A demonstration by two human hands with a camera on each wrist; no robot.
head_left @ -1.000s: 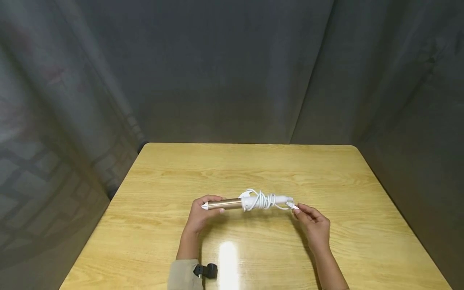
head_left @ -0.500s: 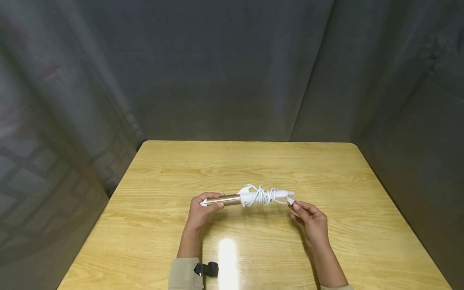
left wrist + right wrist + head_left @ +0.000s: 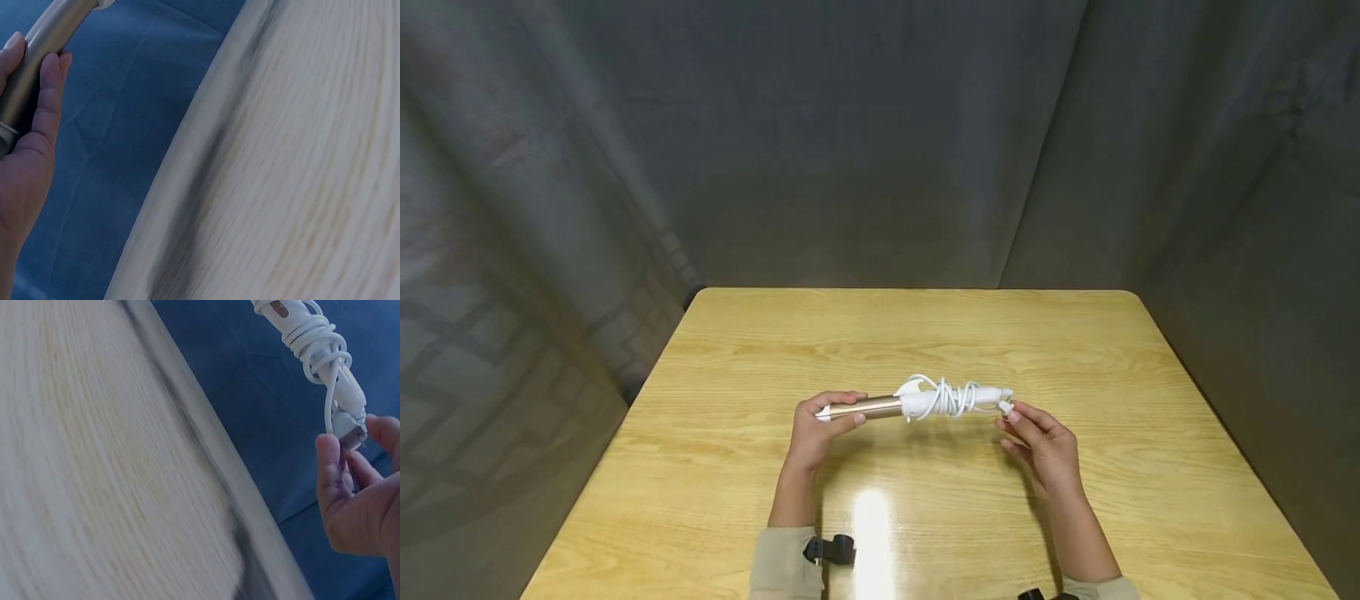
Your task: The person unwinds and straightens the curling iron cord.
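Above the wooden table [image 3: 715, 433], the curling iron [image 3: 910, 406] lies level, long axis left to right, tip leftward. The left hand [image 3: 817, 432] curls round the golden barrel; the right hand [image 3: 1043, 443] pinches the plug [image 3: 351, 430]. The cord [image 3: 951, 398] is wound on the handle, unwinding barely begun.

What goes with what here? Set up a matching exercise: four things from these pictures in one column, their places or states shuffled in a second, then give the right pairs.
Things:
1. left hand
2. right hand
3. white cord
4. wooden table

Places or states:
A. wound in loops round the white handle
B. pinches the plug at the cord's end
C. lies under both hands, with a bright glare spot
D. grips the gold metal barrel

Pairs: 1-D, 2-B, 3-A, 4-C
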